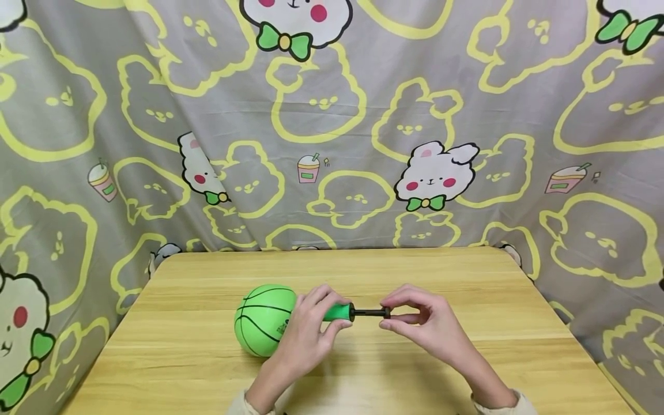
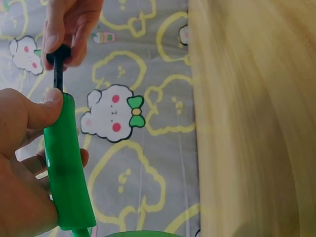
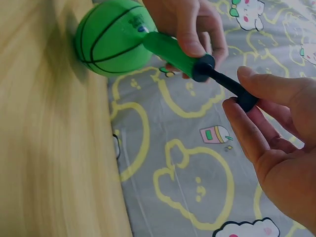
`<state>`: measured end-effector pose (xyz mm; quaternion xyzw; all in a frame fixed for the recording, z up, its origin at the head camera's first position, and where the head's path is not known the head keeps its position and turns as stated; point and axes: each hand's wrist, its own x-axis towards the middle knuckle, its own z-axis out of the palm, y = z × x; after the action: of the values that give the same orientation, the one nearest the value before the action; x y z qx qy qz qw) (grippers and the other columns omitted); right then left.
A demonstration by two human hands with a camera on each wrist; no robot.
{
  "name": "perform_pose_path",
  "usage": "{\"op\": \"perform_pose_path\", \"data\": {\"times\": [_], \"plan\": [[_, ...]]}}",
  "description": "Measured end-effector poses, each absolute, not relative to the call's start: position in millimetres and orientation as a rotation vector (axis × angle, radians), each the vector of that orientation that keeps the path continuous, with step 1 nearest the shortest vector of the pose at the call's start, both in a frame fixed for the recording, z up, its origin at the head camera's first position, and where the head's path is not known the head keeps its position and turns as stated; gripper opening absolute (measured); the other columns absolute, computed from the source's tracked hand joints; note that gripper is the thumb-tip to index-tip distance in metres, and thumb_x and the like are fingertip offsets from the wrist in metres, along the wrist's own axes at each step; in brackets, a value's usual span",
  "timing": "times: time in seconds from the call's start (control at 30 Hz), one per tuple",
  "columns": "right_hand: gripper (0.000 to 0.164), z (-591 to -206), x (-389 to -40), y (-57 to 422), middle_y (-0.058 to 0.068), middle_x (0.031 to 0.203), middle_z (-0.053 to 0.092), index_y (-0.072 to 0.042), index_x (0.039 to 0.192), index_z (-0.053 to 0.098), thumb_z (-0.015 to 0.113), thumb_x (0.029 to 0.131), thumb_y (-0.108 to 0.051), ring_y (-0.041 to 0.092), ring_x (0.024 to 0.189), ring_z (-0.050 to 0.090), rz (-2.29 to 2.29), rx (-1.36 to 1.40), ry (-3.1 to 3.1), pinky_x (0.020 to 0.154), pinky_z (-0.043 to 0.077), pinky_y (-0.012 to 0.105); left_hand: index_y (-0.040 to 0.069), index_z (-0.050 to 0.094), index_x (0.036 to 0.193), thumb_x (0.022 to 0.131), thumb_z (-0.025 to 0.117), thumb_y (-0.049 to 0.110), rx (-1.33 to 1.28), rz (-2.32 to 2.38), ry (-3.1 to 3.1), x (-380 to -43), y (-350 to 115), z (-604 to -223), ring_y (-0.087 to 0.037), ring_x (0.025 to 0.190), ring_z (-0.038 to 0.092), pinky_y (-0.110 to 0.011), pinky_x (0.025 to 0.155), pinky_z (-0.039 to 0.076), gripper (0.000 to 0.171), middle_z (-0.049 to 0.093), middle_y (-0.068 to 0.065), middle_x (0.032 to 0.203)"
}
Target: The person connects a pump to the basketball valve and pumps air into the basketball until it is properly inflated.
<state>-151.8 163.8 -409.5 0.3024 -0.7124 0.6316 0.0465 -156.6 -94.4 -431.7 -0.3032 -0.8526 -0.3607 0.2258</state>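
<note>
A small green ball [image 1: 261, 320] with black basketball lines rests on the table, left of centre. Beside it my left hand [image 1: 310, 329] grips the green barrel of a hand pump [image 2: 69, 163], thumb near its black collar. In the right wrist view the barrel's far end meets the ball near its printed mark. The black plunger rod [image 1: 369, 313] is drawn partly out toward the right. My right hand [image 1: 425, 317] pinches the black handle [image 3: 246, 101] at the rod's end between thumb and fingers.
The wooden table [image 1: 404, 374] reaches back to a grey curtain [image 1: 358, 230] with yellow outlines and white cartoon rabbits. That curtain also hangs along the left and right sides.
</note>
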Motion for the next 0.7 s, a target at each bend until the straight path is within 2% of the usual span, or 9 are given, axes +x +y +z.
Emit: {"op": "perform_pose_path", "data": {"times": [0.33, 0.6, 0.7], "plan": [[0.030, -398.8, -153.6, 182.1, 0.012, 0.109, 0.068, -0.002, 0.108, 0.072, 0.080, 0.082, 0.009, 0.024, 0.104, 0.067, 1.926, 0.894, -2.170, 0.080, 0.058, 0.044, 0.019, 0.072, 0.107, 0.086, 0.082, 0.025, -0.814, -1.008, -2.323, -161.8, -104.8, -427.9, -0.006, 0.097, 0.060, -0.034, 0.081, 0.039, 0.024, 0.061, 0.012, 0.102], [0.030, -393.0, -155.1, 193.9, 0.024, 0.107, 0.065, 0.005, 0.108, 0.070, 0.079, 0.080, 0.013, 0.023, 0.102, 0.067, 1.904, 0.909, -2.159, 0.079, 0.058, 0.046, 0.018, 0.072, 0.108, 0.085, 0.083, 0.022, -0.798, -1.039, -2.323, -163.7, -109.4, -424.6, -0.006, 0.098, 0.060, -0.035, 0.080, 0.037, 0.025, 0.062, 0.012, 0.103], [0.030, -392.2, -154.9, 195.3, 0.024, 0.107, 0.065, 0.006, 0.108, 0.070, 0.079, 0.081, 0.013, 0.023, 0.103, 0.067, 1.907, 0.912, -2.161, 0.079, 0.058, 0.046, 0.018, 0.072, 0.108, 0.085, 0.083, 0.021, -0.799, -1.052, -2.326, -163.6, -109.3, -424.2, -0.006, 0.099, 0.060, -0.035, 0.080, 0.037, 0.025, 0.062, 0.012, 0.103]]}}
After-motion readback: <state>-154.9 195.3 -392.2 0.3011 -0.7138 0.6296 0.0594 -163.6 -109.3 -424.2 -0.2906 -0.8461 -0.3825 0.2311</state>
